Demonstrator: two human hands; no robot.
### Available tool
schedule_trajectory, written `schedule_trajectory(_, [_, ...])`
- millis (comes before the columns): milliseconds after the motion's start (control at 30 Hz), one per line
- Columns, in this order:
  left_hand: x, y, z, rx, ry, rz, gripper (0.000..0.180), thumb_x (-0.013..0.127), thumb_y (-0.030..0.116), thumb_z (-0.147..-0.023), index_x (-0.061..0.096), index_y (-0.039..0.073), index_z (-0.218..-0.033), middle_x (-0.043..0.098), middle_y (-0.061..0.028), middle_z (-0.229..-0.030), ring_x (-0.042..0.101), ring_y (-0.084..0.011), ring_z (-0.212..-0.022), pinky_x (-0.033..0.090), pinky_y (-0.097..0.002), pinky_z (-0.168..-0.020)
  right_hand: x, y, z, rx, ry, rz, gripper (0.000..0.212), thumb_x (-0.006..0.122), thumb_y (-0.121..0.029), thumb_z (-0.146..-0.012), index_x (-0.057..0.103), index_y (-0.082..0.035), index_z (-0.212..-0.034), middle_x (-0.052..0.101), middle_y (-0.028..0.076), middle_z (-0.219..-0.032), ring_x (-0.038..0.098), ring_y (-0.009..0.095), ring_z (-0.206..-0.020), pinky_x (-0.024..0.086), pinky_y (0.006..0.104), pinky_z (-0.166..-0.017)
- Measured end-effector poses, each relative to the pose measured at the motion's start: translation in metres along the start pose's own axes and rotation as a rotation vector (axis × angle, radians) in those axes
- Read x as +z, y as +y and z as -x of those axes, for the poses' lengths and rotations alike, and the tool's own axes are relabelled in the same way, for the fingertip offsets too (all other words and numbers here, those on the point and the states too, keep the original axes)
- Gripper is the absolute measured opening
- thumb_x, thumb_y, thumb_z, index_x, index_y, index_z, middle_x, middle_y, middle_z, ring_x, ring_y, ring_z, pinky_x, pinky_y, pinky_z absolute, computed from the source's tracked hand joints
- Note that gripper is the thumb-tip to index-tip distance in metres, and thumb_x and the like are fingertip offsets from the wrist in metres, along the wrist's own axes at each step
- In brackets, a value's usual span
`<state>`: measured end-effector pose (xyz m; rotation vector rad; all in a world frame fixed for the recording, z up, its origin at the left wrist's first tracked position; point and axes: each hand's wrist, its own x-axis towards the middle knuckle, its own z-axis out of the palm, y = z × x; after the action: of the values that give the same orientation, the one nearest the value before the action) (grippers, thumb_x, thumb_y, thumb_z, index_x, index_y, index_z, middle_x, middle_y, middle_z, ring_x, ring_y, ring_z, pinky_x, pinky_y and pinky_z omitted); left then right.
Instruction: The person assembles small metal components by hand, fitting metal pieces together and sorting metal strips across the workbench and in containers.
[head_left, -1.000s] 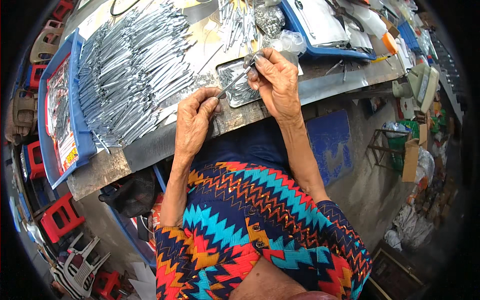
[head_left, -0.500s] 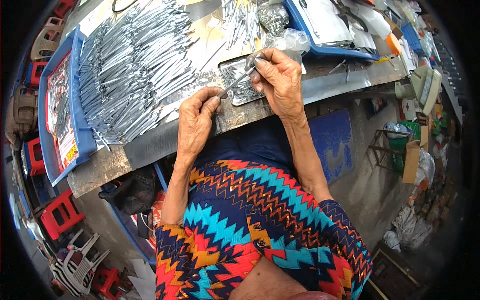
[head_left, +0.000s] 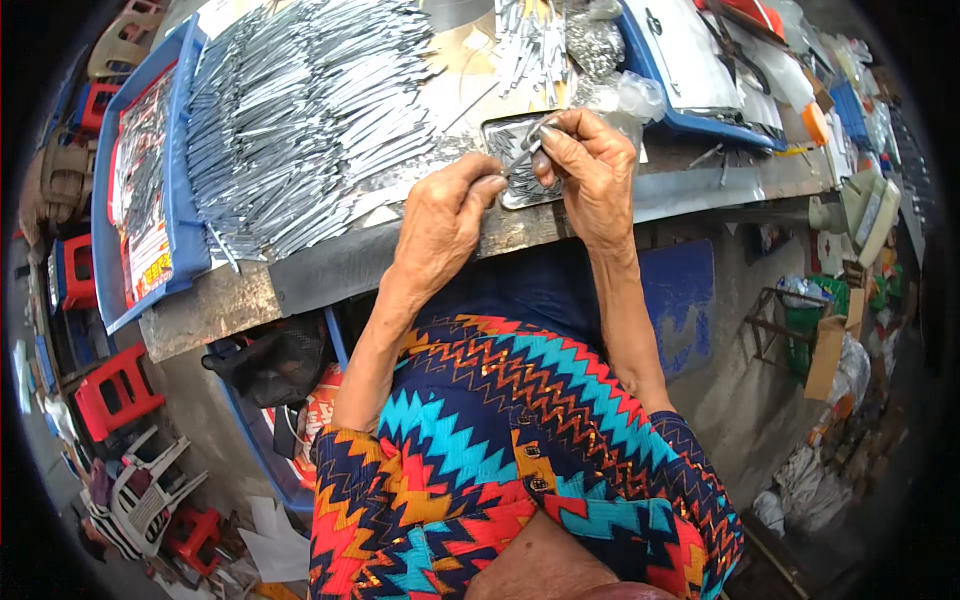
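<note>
From the head view, the left hand [head_left: 440, 220] has its thumb and forefinger pinched together, apparently on the near end of a thin grey metal strip [head_left: 520, 158]. The right hand [head_left: 598, 180] has its thumb and fingers closed on the far end, its fingertips curled in; the exact grip is too small to make out. The strip slants between the two hands, rising from the left fingertips to the right ones. Below it, partly hidden by the right hand, a shallow tray [head_left: 535, 203] of small metal pieces sits on the tabletop [head_left: 215, 308]. Beyond and to the left of the left hand spreads a broad pile of metal strips [head_left: 310, 125]; a blue bin [head_left: 185, 190] stands past that. Another blue bin [head_left: 715, 130] lies beyond the right hand, to its right.
</note>
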<state>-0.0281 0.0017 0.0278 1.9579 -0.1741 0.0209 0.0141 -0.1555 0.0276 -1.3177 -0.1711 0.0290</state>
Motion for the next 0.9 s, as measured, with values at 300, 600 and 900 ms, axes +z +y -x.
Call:
schedule_trajectory(300, [-0.004,-0.017,0.001,0.173,0.113,-0.06,0.012,0.058,-0.001,-0.079,0.059,-0.002,-0.091,0.061,-0.0092,-0.073,0.057,-0.0141,-0.066,0.045,-0.0254,-0.06,0.0,0.007,-0.005,0.243,-0.083,-0.419,0.012,0.062,-0.003,-0.078,0.056,0.002,-0.087,0.058,0.006,-0.077,0.051,0.009,-0.062,0.039,0.0204,-0.056])
schedule_trajectory(600, [-0.025,-0.023,-0.014,0.357,0.261,-0.391,0.016,0.057,-0.004,-0.074,0.059,0.002,-0.09,0.059,-0.0135,-0.077,0.057,-0.0282,-0.072,0.045,-0.034,-0.065,0.013,0.012,-0.018,0.182,-0.087,-0.263,0.011,0.063,-0.005,-0.078,0.059,0.003,-0.084,0.058,0.004,-0.07,0.053,0.007,-0.06,0.041,0.0177,-0.053])
schedule_trajectory(900, [-0.049,-0.054,-0.056,0.217,0.299,-1.063,0.016,0.051,0.004,-0.075,0.06,0.008,-0.088,0.055,-0.0086,-0.079,0.054,-0.0272,-0.08,0.042,-0.0373,-0.067,-0.011,0.011,-0.007,0.013,0.051,0.347,0.012,0.059,-0.007,-0.081,0.059,0.005,-0.084,0.057,0.002,-0.065,0.051,0.004,-0.055,0.04,0.0182,-0.046])
